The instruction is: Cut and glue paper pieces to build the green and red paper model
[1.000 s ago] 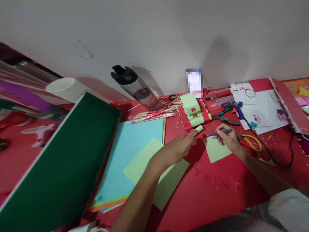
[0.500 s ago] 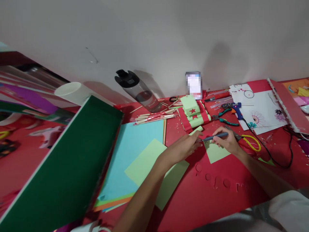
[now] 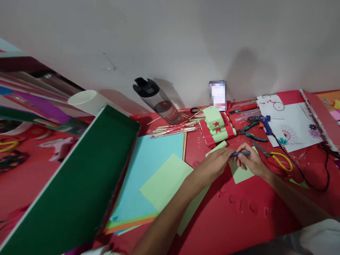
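Fingers of the right hand [image 3: 252, 162] pinch the pen [image 3: 245, 153] side-on over the pale-green square [image 3: 240, 175] — looks like a grip for fine control. Left hand [image 3: 215, 165] meets the pen's other end; its grip is hidden, can't tell. Yellow-handled scissors [image 3: 282, 160] lie just beside the right hand, presumably for easy reach. Phone [image 3: 218, 95] stands on the red surface [image 3: 225, 230] by the wall [image 3: 180, 42] — likely for viewing.

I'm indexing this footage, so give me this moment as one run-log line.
right hand: holding pen | left hand: at pen's end | beneath: pale green paper | nearby: yellow-handled scissors
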Available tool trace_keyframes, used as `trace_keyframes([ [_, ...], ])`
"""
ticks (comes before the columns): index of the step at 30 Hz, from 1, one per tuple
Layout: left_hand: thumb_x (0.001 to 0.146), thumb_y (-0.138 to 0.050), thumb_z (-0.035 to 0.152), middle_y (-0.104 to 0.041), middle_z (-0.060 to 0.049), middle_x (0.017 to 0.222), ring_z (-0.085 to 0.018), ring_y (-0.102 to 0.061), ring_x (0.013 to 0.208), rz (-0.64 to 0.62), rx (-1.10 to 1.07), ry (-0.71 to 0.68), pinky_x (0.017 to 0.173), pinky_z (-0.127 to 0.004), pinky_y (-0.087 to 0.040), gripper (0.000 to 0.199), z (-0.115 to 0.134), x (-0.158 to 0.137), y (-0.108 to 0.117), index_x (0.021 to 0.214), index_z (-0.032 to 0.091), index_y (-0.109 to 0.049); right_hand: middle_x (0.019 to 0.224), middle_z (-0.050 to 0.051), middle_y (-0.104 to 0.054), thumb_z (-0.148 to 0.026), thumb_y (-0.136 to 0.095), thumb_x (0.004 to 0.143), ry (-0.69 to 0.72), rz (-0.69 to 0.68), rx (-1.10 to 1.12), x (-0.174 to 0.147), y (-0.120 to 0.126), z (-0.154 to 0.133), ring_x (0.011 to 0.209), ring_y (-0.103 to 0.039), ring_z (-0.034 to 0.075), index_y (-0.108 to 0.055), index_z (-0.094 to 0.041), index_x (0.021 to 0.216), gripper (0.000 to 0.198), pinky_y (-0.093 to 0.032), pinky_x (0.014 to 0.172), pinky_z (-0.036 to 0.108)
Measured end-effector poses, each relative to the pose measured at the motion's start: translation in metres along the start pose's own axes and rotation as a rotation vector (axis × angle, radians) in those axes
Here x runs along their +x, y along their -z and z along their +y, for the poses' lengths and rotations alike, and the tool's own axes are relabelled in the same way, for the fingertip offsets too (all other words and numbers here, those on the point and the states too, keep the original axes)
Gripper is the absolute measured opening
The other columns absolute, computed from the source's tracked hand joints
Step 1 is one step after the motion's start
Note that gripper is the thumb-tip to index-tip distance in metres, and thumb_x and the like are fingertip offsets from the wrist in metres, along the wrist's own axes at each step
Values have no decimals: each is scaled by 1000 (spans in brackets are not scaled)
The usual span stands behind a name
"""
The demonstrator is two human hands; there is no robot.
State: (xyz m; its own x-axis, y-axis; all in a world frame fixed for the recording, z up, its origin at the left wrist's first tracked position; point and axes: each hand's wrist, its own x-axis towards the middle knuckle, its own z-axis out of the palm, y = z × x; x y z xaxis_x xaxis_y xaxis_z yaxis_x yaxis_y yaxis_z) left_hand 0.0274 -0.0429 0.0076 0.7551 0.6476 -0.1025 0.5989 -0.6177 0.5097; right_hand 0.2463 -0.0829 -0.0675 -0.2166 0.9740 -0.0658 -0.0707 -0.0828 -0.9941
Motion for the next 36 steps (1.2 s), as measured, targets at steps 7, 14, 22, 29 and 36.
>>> trace_keyframes([
  [7, 112, -36, 24, -63, -10, 112, -21, -64, 97, 65, 61, 36, 84, -34, -54, 29, -7, 5, -4, 117, 18, -63, 91, 3, -71, -63, -54, 105, 10, -76, -126, -1, 3, 2, 64, -61, 15, -52, -27, 118, 39, -46, 54, 25],
  [14, 112, -32, 27, -63, -13, 109, -24, -63, 91, 353, 219, 313, 78, -34, -53, 30, -27, -13, 38, 115, 17, -60, 108, 8, -71, -41, -61, 105, 222, 81, -611, 4, 12, -10, 98, -69, 23, -59, -24, 123, 25, -55, 87, 38],
  [22, 109, -28, 24, -64, -23, 121, -36, -72, 101, 237, 425, 722, 79, -43, -54, 37, -42, -36, 62, 118, 11, -61, 115, 14, -71, -46, -77, 96, 343, -140, -1356, 9, 24, -12, 108, -63, 34, -66, -19, 118, 36, -45, 97, 48],
  [29, 107, -31, 21, -75, -25, 119, -45, -74, 113, -42, 384, 844, 89, -55, -56, 44, -42, -20, 51, 145, 10, -51, 109, 12, -70, -53, -84, 89, 335, -147, -1463, 10, 31, -12, 103, -61, 32, -68, -18, 111, 44, -41, 95, 43],
  [36, 107, -33, 24, -73, -26, 128, -45, -72, 118, 21, 415, 816, 90, -54, -57, 44, -43, -18, 46, 143, 13, -56, 110, 10, -69, -37, -72, 102, 275, -166, -1376, 8, 33, -16, 104, -61, 28, -69, -19, 109, 20, -39, 94, 40],
])
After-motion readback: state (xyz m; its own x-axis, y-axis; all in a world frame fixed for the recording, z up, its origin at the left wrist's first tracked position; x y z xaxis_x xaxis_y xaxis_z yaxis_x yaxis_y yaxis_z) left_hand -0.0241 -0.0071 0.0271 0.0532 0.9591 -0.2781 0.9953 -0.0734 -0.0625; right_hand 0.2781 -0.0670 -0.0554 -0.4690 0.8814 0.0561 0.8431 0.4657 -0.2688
